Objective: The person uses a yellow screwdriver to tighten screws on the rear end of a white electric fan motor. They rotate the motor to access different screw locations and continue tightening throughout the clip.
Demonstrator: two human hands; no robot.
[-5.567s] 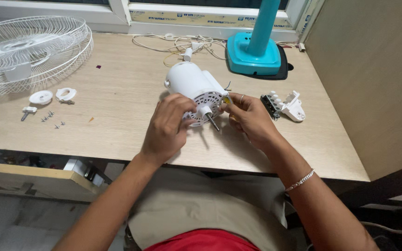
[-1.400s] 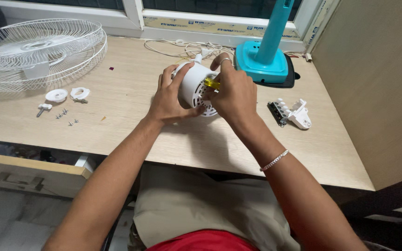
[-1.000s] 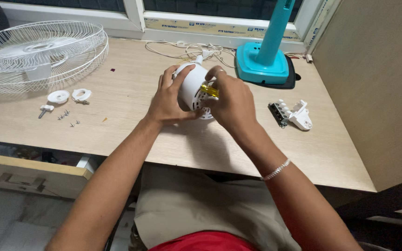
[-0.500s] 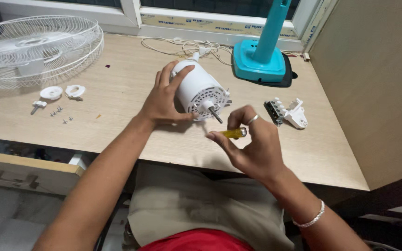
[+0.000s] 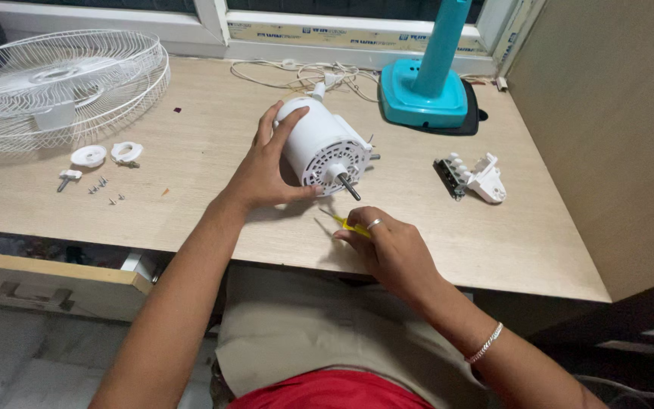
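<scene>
White motor housing (image 5: pixel 319 144) sits centre frame, my left hand (image 5: pixel 263 170) wrapped round its near side, fingers over the top. Its shaft points lower right, long axis running upper left to lower right. Just below, my right hand (image 5: pixel 387 246) pinches a yellow-handled screwdriver (image 5: pixel 342 223) on the pale wooden desk (image 5: pixel 213 220); fan grille (image 5: pixel 54 87) upper left, teal stand base (image 5: pixel 425 91) by the window.

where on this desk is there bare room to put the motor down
Bare wood lies between the screws and the left hand, and right of the switch block toward the wooden panel. Crowded: fan grille corner, cord and teal base.
</scene>
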